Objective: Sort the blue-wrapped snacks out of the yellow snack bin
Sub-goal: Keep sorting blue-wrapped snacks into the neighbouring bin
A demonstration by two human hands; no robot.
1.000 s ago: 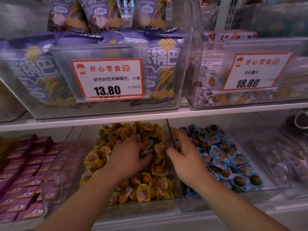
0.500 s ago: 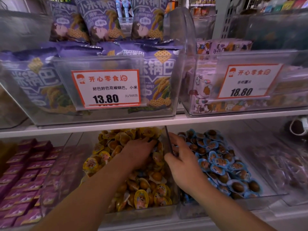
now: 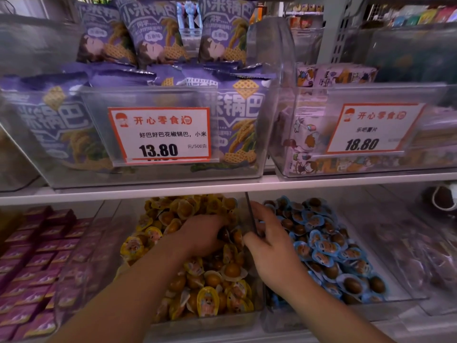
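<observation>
Looking down from the head view, I see the white shelf edge point(image 3: 222, 188) cutting across above both lower bins and hiding their back ends; over it sit a clear bin of purple crisp bags point(image 3: 57, 125) with a 13.80 price tag point(image 3: 160, 134), and another clear bin to its right with an 18.80 price tag point(image 3: 371, 128); purple boxes point(image 3: 37, 256) fill the far left of the lower shelf. My left hand point(image 3: 202, 235) is buried knuckles-up in the yellow snack bin point(image 3: 197, 325), fingers curled down among the yellow-wrapped snacks point(image 3: 207, 300); I cannot tell whether they hold anything. My right hand point(image 3: 269, 246) rests on the clear divider wall point(image 3: 249, 214) between the two bins, thumb on the yellow side and fingers loosely spread over the other side, gripping nothing I can make out. The blue-wrapped snacks point(image 3: 329, 251) lie heaped in the neighbouring clear bin point(image 3: 408, 297) just right of the divider; no blue wrapper shows plainly among the yellow.
</observation>
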